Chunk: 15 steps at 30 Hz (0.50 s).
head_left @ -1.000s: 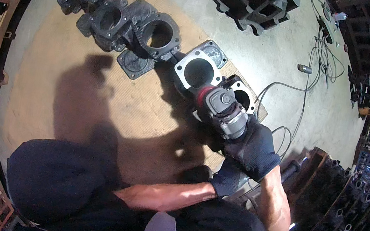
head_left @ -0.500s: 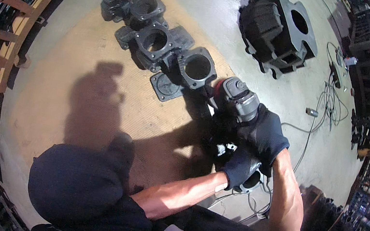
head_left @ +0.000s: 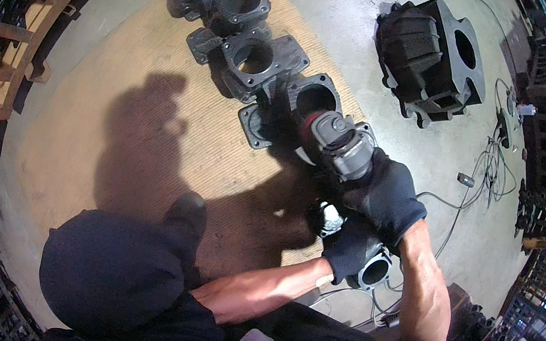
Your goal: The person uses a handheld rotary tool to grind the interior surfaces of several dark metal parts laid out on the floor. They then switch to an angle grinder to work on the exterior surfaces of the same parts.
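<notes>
Both of our gloved hands are clamped on one angle grinder [head_left: 336, 146], which sits over the row of dark cast housings [head_left: 254, 59] on the straw-coloured mat [head_left: 146, 149]. Its long axis runs from lower right, near our body, up and to the left, with the round head pointing toward the open bore of the nearest housing [head_left: 314, 96]. Our right hand [head_left: 384, 196], in a dark glove, wraps tight around the rear of the grey body, wrist bent and forearm coming up from the lower edge. Our left hand [head_left: 351, 245], also gloved, is closed lower down, just beneath the right, on what seems to be the side handle; its forearm crosses in from the lower left, nearly level. We cannot tell whether the disc touches the casting, since the head hides the contact point.

We see the grinder as stubby and cylindrical, grey metal with a darker head and a hint of red at the guard. A cable [head_left: 457, 216] trails away across the concrete floor [head_left: 357, 11] to the right.
</notes>
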Each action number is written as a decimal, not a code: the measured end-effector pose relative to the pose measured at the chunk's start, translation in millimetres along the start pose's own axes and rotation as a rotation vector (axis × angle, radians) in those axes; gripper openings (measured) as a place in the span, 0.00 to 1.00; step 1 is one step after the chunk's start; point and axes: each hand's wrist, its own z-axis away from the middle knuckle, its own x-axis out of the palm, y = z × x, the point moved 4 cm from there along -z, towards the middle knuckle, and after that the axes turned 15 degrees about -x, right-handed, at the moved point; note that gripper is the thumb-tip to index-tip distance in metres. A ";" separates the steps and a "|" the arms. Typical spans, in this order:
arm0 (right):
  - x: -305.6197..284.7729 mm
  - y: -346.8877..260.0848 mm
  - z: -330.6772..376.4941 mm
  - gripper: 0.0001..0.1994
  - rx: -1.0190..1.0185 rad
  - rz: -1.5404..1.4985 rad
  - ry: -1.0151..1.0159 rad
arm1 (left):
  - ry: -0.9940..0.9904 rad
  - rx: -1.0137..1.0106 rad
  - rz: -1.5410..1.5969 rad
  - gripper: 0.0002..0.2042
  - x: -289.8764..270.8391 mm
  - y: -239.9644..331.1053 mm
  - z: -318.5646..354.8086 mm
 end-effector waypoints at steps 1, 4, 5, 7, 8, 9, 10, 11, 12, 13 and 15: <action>-0.1 -3.8 0.4 0.27 0.000 -0.004 -0.018 | 0.053 -0.030 -0.028 0.21 8.7 7.5 5.0; 3.0 -9.8 -4.7 0.28 0.005 0.036 -0.044 | 0.184 -0.156 -0.039 0.20 24.0 33.0 21.2; 1.1 -10.9 -6.0 0.28 0.020 0.027 -0.046 | 0.225 -0.119 -0.166 0.19 23.0 35.6 22.1; 1.0 -1.3 -2.4 0.28 0.034 -0.013 0.012 | 0.310 0.031 -0.556 0.18 23.4 34.2 21.8; -1.1 4.6 2.6 0.28 0.059 -0.008 0.013 | 0.302 0.048 -0.709 0.18 29.7 33.6 20.5; -3.4 9.5 7.1 0.27 0.084 -0.003 0.015 | 0.299 0.075 -0.865 0.19 36.0 34.1 18.7; -2.8 11.9 11.7 0.27 0.106 -0.005 0.020 | 0.302 0.107 -1.018 0.20 40.5 35.7 19.8; -1.2 11.8 14.8 0.27 0.090 0.021 0.032 | 0.334 0.130 -0.950 0.20 40.1 28.5 20.4; -1.5 9.9 15.1 0.27 0.078 0.014 0.026 | 0.285 0.120 -0.712 0.21 33.3 16.3 15.5; 1.2 5.9 13.4 0.27 0.067 -0.001 0.023 | 0.236 0.112 -0.458 0.21 28.0 11.5 15.7; 4.6 -8.4 6.5 0.27 0.035 -0.033 0.017 | 0.236 0.100 -0.270 0.21 14.0 6.4 19.4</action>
